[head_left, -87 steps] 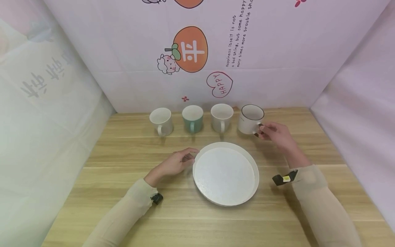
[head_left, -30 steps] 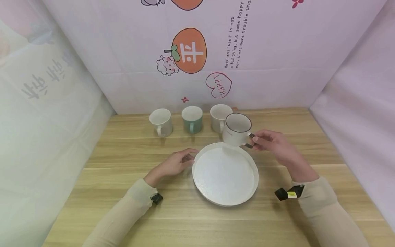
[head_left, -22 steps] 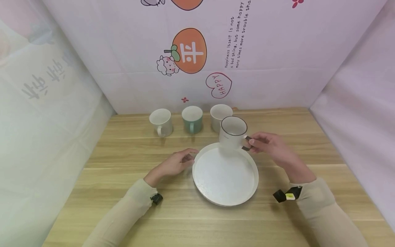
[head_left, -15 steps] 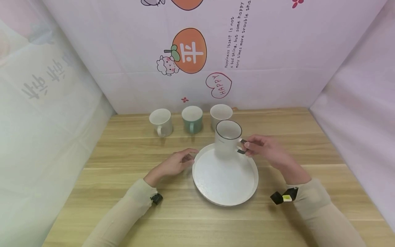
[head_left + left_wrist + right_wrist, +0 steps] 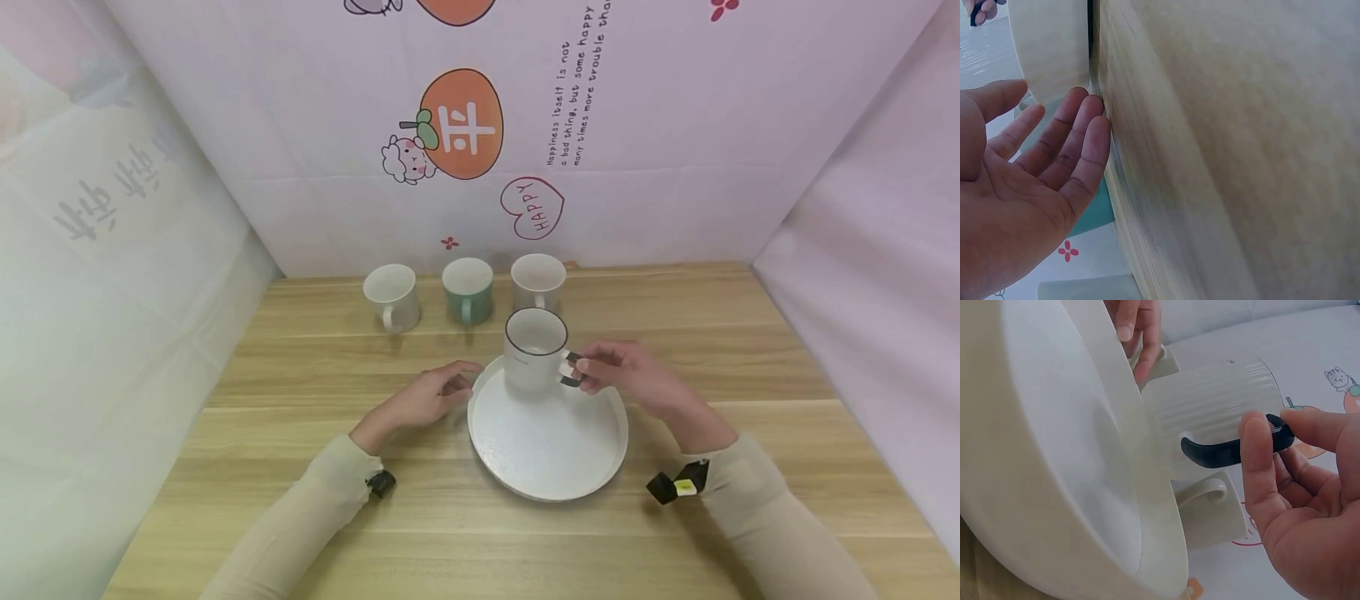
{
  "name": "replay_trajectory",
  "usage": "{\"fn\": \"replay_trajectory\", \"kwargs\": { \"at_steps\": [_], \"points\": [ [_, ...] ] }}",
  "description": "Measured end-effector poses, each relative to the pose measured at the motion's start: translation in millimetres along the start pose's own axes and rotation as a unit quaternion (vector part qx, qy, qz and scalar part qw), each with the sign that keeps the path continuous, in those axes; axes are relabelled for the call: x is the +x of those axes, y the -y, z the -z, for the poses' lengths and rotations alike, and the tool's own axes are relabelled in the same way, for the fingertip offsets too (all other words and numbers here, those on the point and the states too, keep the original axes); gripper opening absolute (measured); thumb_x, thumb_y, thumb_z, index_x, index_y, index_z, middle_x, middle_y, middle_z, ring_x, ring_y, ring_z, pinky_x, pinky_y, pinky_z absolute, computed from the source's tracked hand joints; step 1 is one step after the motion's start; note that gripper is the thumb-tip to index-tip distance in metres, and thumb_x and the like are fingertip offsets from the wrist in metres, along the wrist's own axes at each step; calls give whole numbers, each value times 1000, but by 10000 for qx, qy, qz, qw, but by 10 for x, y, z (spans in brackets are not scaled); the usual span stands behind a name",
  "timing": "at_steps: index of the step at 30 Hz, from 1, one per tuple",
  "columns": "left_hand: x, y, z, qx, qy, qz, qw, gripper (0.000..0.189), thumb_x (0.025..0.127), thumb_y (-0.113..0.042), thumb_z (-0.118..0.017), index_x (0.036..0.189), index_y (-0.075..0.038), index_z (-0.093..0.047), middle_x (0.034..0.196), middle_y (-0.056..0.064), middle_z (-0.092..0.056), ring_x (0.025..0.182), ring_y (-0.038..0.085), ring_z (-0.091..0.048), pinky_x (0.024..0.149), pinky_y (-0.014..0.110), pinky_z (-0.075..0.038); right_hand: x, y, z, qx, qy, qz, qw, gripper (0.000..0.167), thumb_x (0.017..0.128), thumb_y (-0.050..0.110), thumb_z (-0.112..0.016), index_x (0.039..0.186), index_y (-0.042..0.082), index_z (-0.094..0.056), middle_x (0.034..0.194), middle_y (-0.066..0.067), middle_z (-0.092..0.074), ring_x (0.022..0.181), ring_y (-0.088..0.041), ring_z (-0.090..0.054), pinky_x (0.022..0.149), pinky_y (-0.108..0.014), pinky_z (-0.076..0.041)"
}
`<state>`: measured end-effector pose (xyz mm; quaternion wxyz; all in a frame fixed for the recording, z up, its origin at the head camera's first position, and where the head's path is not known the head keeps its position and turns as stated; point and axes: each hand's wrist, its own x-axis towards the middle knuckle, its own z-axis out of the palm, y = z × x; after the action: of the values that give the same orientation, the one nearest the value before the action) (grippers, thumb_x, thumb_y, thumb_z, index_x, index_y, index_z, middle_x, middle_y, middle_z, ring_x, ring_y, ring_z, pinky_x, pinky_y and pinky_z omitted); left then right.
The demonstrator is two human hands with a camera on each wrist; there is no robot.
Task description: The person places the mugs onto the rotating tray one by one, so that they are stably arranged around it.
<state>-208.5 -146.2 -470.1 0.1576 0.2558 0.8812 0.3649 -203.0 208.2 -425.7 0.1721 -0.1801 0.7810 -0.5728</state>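
Observation:
My right hand (image 5: 630, 379) pinches the black-tipped handle of a white mug (image 5: 531, 367) with a dark rim. The mug is upright over the far part of a round white tray (image 5: 551, 454); whether its base touches the tray I cannot tell. In the right wrist view thumb and fingers close on the mug's dark handle (image 5: 1213, 454). My left hand (image 5: 423, 396) lies at the tray's left edge, fingers loosely bent. The left wrist view shows its thumb and fingertips at the tray's side wall (image 5: 1050, 47), not wrapped round it.
Along the table's back edge stand a white mug (image 5: 397, 304) at left, a green mug (image 5: 468, 302) in the middle and another white mug (image 5: 528, 296), partly hidden by the held one. Behind them hangs a printed cloth (image 5: 660, 167). The wooden table (image 5: 420, 542) extends around the tray.
My right hand has carried the dark-rimmed mug from the right end of the back row leftward and nearer, over the tray. The left hand and tray have stayed in place.

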Motion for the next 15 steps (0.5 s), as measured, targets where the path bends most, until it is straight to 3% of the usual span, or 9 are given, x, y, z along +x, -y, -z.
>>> {"fn": "replay_trajectory", "kwargs": {
  "at_steps": [12,15],
  "points": [
    [-14,-30,7,39,-5,-49,10000,41,103,-20,-55,144,-19,-48,116,7,-70,108,20,-67,92,35,-56,-4,23,-73,-181,138,-159,9996,33,100,20,-61,118,-9,-62,105,-17,-71,88,-30,-70,81,-31,-61],
    [-12,-27,4,35,-6,-58,10000,42,104,-20,-54,145,-19,-48,116,7,-70,108,20,-67,93,36,-56,7,21,-92,-227,218,-131,9994,33,100,20,-61,118,-8,-63,104,-17,-70,87,-26,-70,81,-32,-61]
  ]
}}
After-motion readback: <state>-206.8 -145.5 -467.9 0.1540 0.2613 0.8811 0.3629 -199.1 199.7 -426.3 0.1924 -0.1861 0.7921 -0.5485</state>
